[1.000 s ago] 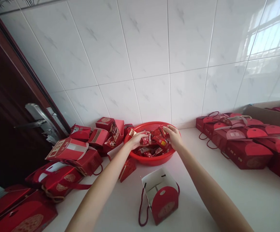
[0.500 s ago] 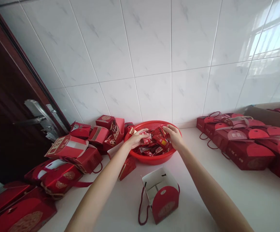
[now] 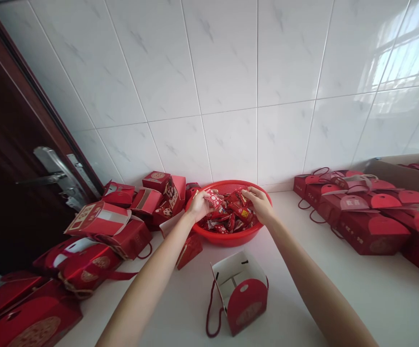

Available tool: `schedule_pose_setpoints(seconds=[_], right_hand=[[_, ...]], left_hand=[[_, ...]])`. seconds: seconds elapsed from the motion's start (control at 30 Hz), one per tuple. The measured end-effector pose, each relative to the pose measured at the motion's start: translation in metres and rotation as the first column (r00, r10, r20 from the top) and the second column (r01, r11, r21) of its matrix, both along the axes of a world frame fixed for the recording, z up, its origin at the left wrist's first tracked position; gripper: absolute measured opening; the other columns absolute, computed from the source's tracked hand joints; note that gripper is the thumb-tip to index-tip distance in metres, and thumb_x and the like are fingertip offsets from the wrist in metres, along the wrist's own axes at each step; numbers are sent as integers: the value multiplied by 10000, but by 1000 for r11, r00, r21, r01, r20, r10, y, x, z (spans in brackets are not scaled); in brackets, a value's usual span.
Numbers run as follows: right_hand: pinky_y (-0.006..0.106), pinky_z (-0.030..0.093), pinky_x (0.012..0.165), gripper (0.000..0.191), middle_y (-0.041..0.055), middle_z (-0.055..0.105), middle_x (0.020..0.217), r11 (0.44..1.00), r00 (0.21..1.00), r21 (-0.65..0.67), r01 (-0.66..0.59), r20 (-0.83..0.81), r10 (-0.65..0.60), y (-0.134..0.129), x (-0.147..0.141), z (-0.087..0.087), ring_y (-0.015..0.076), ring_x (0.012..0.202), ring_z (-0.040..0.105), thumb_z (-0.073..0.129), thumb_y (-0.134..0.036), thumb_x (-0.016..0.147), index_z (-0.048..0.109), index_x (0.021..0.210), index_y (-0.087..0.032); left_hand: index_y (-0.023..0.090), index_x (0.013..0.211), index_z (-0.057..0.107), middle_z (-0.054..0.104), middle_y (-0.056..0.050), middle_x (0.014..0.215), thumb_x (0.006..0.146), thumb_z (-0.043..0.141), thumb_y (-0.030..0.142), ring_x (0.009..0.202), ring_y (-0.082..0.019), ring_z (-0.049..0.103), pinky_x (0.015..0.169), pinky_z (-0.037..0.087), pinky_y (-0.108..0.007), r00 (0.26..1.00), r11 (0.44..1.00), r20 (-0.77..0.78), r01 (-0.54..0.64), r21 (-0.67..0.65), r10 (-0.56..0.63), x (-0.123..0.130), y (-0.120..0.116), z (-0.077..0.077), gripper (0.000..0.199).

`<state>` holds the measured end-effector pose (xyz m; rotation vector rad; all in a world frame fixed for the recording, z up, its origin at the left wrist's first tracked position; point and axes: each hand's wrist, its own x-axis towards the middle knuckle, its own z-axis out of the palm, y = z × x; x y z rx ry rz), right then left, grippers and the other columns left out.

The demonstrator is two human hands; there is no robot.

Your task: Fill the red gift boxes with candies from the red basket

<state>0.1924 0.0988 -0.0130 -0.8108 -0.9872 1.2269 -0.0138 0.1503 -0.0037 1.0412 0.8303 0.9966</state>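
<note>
Both of my hands are over a red plastic basket [image 3: 227, 239] full of wrapped candies [image 3: 227, 222]. At its left side, my left hand [image 3: 199, 206] is closed on a red candy packet with white dots [image 3: 214, 200]. Toward the right rim, my right hand [image 3: 259, 202] pinches a red candy packet [image 3: 241, 194]; its fingers partly cover it. In front of the basket stands an open red gift box [image 3: 247, 306] with a white inside, its top flaps up and a dark red cord handle hanging on the left.
Several red gift boxes [image 3: 104, 219] are heaped on the left, by a dark door [image 3: 10, 144]. More closed red boxes [image 3: 372, 231] stand in rows on the right, near a cardboard carton [image 3: 386, 169]. A white tiled wall [image 3: 227, 72] rises behind the white tabletop [image 3: 292, 289].
My left hand has shifted slightly left and up with the dotted packet, uncovering candies beneath. My right hand stays almost in place. The open box has not moved.
</note>
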Motion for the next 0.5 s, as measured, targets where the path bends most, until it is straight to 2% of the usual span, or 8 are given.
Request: schedule_pose_setpoints(seconds=[0.17, 0.3, 0.4, 0.5], right_hand=[[247, 453, 540, 436, -8, 664, 696, 1000, 1000, 15, -1, 25, 0, 1, 1, -2, 148, 638, 590, 863, -547, 537, 614, 672, -216], [233, 441, 533, 454, 3, 671, 708, 999, 999, 34, 16, 51, -18, 3, 1, -4, 149, 651, 587, 863, -557, 530, 596, 653, -211], [232, 454, 526, 441, -4, 655, 687, 999, 997, 41, 21, 70, -23, 3, 0, -5, 136, 625, 572, 848, -553, 556, 596, 662, -207], [247, 488, 515, 412, -20, 615, 648, 999, 996, 36, 13, 93, -17, 2, -1, -6, 139, 607, 572, 837, -516, 579, 568, 637, -209]], left_hand=[[144, 984, 643, 750, -104, 829, 842, 538, 240, 697, -200, 711, 534, 510, -250, 999, 1000, -41, 28, -6, -28, 3, -5, 4, 201], [131, 1011, 675, 741, -115, 760, 888, 554, 400, 592, -179, 660, 451, 412, -216, 986, 995, -141, 86, -40, -91, 9, -11, 10, 320], [131, 1007, 691, 718, -86, 685, 876, 588, 452, 500, -146, 588, 418, 337, -200, 962, 993, -246, 114, -43, -121, 21, -15, 12, 362], [133, 973, 701, 681, -47, 621, 861, 615, 485, 443, -115, 506, 395, 242, -198, 932, 993, -347, 115, 19, -101, 39, -20, 12, 380]])
